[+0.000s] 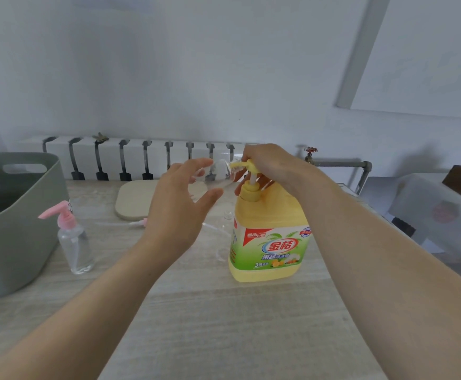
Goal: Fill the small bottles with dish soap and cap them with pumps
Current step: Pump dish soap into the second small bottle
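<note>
Pale wood-grain table [224, 325] runs from the near edge back to a white wall. Close to its left edge stands a grey tub [13, 242], and just beside that a capped bottle [74, 242], clear, upright, with a pink pump already on it. Right of centre stands the yellow dish soap jug [270, 242]. Behind it an open bottle [227, 215] shows only its neck, and a loose pump [130, 223] lies flat towards the middle.

Above the jug, the left hand [177, 212] is spread wide, fingers and thumb loosely curved round the base of a clear held bottle [219, 172], tipped sideways with its mouth at the nozzle. How firm that hold is cannot be judged through the clear plastic. The right hand [267, 160] is curled down over the jug's pump head [244, 164], gripping it.

This looks like the filling step. It would go best with the bottle's mouth kept right under the spout, tilted only enough for soap to run in, and with slow, full presses so nothing spills.

Towards the far edge lies a beige mat [133, 198], with a white radiator [141, 157] behind.
</note>
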Demonstrator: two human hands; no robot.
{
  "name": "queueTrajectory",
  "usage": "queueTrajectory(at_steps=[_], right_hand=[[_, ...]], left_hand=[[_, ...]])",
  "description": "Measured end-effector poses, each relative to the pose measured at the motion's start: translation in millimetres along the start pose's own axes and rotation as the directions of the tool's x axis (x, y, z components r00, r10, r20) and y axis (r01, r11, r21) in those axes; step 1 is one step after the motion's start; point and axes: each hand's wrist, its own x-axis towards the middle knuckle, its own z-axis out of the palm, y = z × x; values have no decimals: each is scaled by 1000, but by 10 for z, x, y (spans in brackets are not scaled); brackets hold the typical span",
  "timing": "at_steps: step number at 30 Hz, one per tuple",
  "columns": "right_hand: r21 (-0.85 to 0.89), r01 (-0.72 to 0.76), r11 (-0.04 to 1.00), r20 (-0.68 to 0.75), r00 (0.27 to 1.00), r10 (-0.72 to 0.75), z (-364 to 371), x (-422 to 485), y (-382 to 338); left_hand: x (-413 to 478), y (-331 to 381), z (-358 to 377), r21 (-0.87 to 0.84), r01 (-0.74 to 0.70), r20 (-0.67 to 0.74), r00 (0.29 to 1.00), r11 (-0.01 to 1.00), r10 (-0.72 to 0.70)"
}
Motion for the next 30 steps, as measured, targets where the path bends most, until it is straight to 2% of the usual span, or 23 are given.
queueTrajectory(at_steps=[6,11,14,19,23,30], right_hand=[[-74,-28,997,-24,999,27,2,35,-12],[-130,-58,990,22,998,61,13,-10,-40],[-222,-50,974,72,995,67,42,11,-64],[-356,-7,934,39,999,22,69,35,-48],[-319,-2,948,47,999,18,66,41,-20],[-92,-5,996,6,1000,5,7,-14,15]], left_hand=[[5,8,7,-11,3,-11,1000,1000,-3],[-18,-2,8,-16,-3,0,1000,1000,3],[-22,-1,20,-18,8,7,1000,1000,-8],[-28,-2,15,-30,10,13,1000,999,-9],[-27,12,2,-6,4,28,1000,1000,-4],[-16,19,-23,2,-8,37,999,1000,8]])
